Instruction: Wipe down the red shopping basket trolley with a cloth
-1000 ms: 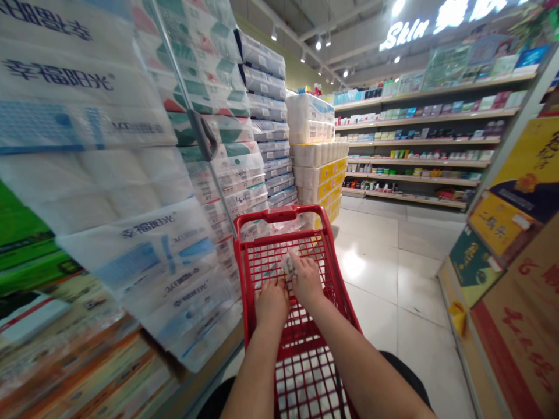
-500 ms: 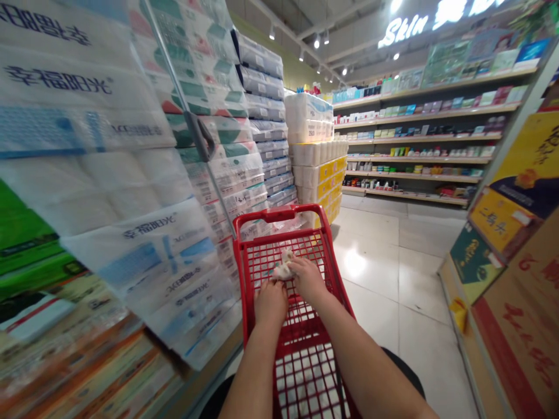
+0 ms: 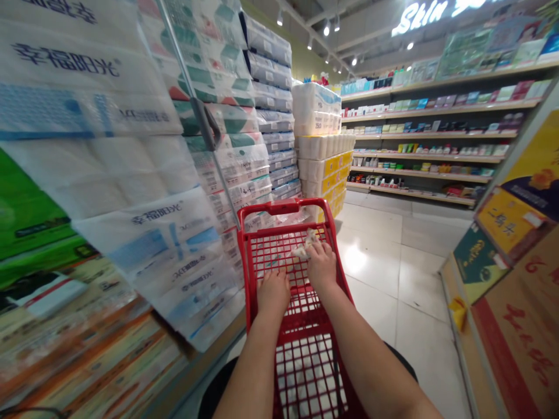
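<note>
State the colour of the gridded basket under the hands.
The gridded basket is red; the head view shows it best.

Shop with stocked shelves (image 3: 437, 136)

We see bare forearms (image 3: 257, 361), a bare left hand (image 3: 273, 294) and a bare right hand (image 3: 322, 267); beside the forearms — black clothing (image 3: 213, 388), mostly hidden.

Two grips: left grip (image 3: 274, 289), right grip (image 3: 322, 266); one red cart (image 3: 285, 205)
One crumpled whitish wad (image 3: 300, 252), one metal pole (image 3: 180, 55), one lit sign (image 3: 421, 16), six shelf tiers (image 3: 463, 110); stacked paper packs (image 3: 155, 227) overlap too much to count.
</note>
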Motion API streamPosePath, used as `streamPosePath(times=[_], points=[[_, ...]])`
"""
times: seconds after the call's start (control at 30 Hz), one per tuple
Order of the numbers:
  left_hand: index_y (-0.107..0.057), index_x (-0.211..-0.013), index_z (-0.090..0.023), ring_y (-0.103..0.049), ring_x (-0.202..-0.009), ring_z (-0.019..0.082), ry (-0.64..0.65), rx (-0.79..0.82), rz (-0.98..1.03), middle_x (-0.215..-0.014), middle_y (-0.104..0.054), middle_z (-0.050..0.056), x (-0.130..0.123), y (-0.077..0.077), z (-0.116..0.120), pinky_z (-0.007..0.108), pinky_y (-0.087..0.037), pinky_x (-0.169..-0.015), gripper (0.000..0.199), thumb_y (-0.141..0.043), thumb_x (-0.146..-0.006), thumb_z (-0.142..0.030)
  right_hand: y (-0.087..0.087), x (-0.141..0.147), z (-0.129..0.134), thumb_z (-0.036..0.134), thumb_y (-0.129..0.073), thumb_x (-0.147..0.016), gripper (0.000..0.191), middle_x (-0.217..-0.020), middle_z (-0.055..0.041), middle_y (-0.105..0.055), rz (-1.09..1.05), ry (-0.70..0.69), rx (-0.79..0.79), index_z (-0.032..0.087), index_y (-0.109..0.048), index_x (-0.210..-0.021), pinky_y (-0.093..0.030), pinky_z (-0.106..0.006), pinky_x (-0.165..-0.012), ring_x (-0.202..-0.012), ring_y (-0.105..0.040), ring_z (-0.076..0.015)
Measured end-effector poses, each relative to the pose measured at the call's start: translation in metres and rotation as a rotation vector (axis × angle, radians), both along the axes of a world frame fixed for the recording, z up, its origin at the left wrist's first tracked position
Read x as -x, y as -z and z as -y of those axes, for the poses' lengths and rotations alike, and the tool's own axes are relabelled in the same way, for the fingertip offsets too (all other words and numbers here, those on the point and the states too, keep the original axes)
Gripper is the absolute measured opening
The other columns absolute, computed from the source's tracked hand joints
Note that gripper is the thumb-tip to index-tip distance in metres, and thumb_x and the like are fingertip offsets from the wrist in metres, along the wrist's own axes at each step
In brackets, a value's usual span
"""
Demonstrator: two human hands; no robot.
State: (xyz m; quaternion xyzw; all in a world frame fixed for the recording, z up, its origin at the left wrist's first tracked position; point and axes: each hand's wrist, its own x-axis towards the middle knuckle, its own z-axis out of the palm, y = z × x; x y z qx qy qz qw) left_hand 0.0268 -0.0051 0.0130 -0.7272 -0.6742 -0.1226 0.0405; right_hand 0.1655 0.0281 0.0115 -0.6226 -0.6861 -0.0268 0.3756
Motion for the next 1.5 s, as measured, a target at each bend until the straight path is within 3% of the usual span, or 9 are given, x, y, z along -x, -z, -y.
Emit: streamPosePath(times=[0.07, 0.23, 0.43, 0.57, 0.77, 0.93, 1.07, 1.27, 1.5], points=[[-0.063, -0.116, -0.02, -0.053, -0.112, 0.023, -0.004, 0.017, -0.002, -0.115, -0.065, 0.009, 0.0, 0.0, 0.0, 0.04, -0.045, -0.091, 0.037, -0.034, -0.096, -0.032, 0.001, -0.002, 0.0, 0.01, -0.049, -0.082, 0.038, -0.134, -0.01, -0.055, 0.01, -0.005, 0.022, 0.021, -0.064, -0.115, -0.031, -0.05, -0.104, -0.134, -0.03, -0.031], [-0.061, -0.116, -0.022, -0.053, -0.112, 0.023, 0.001, 0.034, -0.007, -0.116, -0.064, 0.008, 0.0, -0.001, -0.001, 0.04, -0.045, -0.09, 0.037, -0.032, -0.097, -0.032, 0.007, -0.005, 0.001, 0.007, -0.055, -0.072, 0.062, -0.147, -0.0074, -0.042, 0.138, -0.356, 0.138, 0.023, -0.055, -0.131, -0.03, -0.048, -0.109, -0.141, -0.023, -0.0309], [-0.063, -0.113, -0.022, -0.052, -0.113, 0.024, -0.009, 0.074, -0.023, -0.117, -0.064, 0.009, 0.0, -0.003, -0.002, 0.04, -0.044, -0.092, 0.037, -0.032, -0.097, -0.033, 0.008, -0.003, 0.001, 0.004, -0.048, -0.078, 0.056, -0.146, -0.0086, -0.043, 0.091, -0.237, 0.16, 0.023, -0.057, -0.131, -0.035, -0.041, -0.107, -0.135, -0.034, -0.0266], [-0.062, -0.115, -0.023, -0.053, -0.112, 0.023, -0.008, 0.076, -0.029, -0.118, -0.063, 0.008, 0.001, -0.002, -0.002, 0.039, -0.044, -0.092, 0.036, -0.031, -0.097, -0.03, 0.012, 0.009, 0.0, 0.007, -0.048, -0.082, 0.05, -0.147, -0.002, -0.042, 0.069, -0.402, 0.122, 0.028, -0.06, -0.126, -0.036, -0.036, -0.107, -0.139, -0.028, -0.0234], [-0.062, -0.115, -0.021, -0.052, -0.114, 0.023, -0.005, 0.058, -0.018, -0.118, -0.064, 0.01, 0.0, -0.005, 0.001, 0.039, -0.044, -0.093, 0.036, -0.033, -0.096, -0.032, 0.008, 0.0, -0.002, 0.002, -0.045, -0.081, 0.053, -0.133, -0.0091, -0.054, -0.045, -0.095, -0.005, 0.025, -0.06, -0.126, -0.036, -0.041, -0.105, -0.124, -0.04, -0.0259], [-0.062, -0.115, -0.021, -0.054, -0.113, 0.023, -0.01, 0.091, -0.038, -0.118, -0.063, 0.01, 0.001, -0.006, 0.001, 0.039, -0.045, -0.091, 0.036, -0.032, -0.097, -0.03, 0.005, 0.01, 0.004, 0.009, -0.053, -0.08, 0.04, -0.128, -0.0062, -0.059, 0.114, -0.364, 0.027, 0.026, -0.068, -0.113, -0.038, -0.037, -0.096, -0.115, -0.044, -0.0257], [-0.062, -0.114, -0.021, -0.053, -0.112, 0.024, 0.001, 0.053, -0.029, -0.115, -0.064, 0.009, 0.002, -0.003, 0.0, 0.039, -0.045, -0.091, 0.035, -0.033, -0.096, -0.031, 0.005, 0.007, 0.001, 0.008, -0.046, -0.084, 0.038, -0.124, -0.0041, -0.061, 0.033, -0.202, 0.038, 0.025, -0.07, -0.108, -0.039, -0.034, -0.091, -0.103, -0.048, -0.0226], [-0.062, -0.113, -0.021, -0.054, -0.111, 0.023, 0.004, 0.026, -0.024, -0.116, -0.064, 0.008, 0.002, 0.002, -0.002, 0.039, -0.045, -0.089, 0.036, -0.031, -0.097, -0.031, 0.008, 0.008, -0.001, 0.009, -0.056, -0.076, 0.036, -0.126, -0.0065, -0.056, 0.047, -0.31, 0.07, 0.024, -0.069, -0.106, -0.04, -0.033, -0.086, -0.101, -0.048, -0.023], [-0.061, -0.118, -0.021, -0.053, -0.113, 0.022, -0.005, 0.047, -0.025, -0.116, -0.064, 0.008, 0.001, -0.003, 0.001, 0.037, -0.044, -0.091, 0.036, -0.034, -0.096, -0.032, 0.012, -0.001, -0.009, 0.003, -0.052, -0.073, 0.031, -0.105, -0.0075, -0.059, -0.131, -0.102, 0.024, 0.02, -0.068, -0.093, -0.043, -0.03, -0.083, -0.094, -0.051, -0.0202]])
